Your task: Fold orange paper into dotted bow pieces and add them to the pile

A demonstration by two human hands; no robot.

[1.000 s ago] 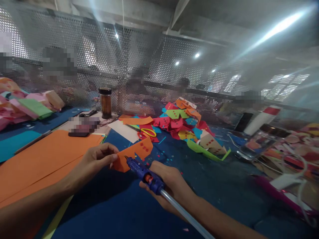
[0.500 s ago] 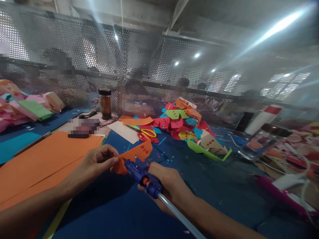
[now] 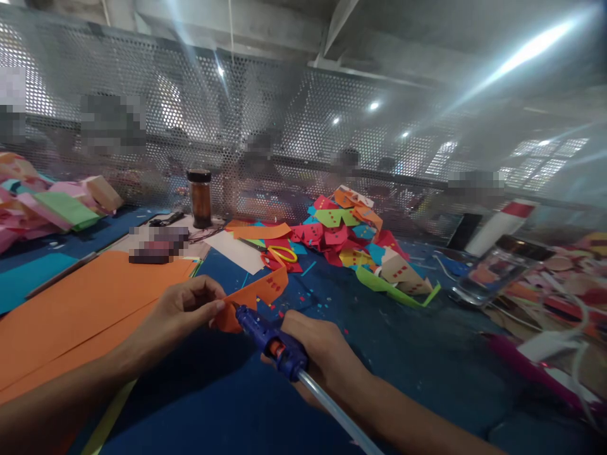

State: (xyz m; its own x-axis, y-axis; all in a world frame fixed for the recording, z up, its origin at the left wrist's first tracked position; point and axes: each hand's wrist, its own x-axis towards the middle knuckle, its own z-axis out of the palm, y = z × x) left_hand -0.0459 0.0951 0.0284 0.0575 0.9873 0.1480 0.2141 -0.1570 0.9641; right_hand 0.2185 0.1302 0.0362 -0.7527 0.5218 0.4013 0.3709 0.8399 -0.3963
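My left hand (image 3: 183,313) pinches one end of an orange paper cutout (image 3: 258,294) with small red squares on it, held just above the blue table (image 3: 227,398). My right hand (image 3: 322,351) is wrapped around a blue hot glue gun (image 3: 268,338) with a clear glue stick sticking out of its back. The gun's nozzle touches the near edge of the cutout, close to my left fingertips.
Large orange sheets (image 3: 80,303) lie at the left. A heap of coloured paper cutouts (image 3: 351,234) and yellow-handled scissors (image 3: 279,254) sit behind my hands. A brown jar (image 3: 200,197) stands by the perforated metal screen. A glass jar (image 3: 497,268) and white bottle (image 3: 497,227) stand at the right.
The orange cutout has tilted flatter and dropped slightly. The glue gun has shifted a little left and down along the cutout's edge. Both hands keep their grip.
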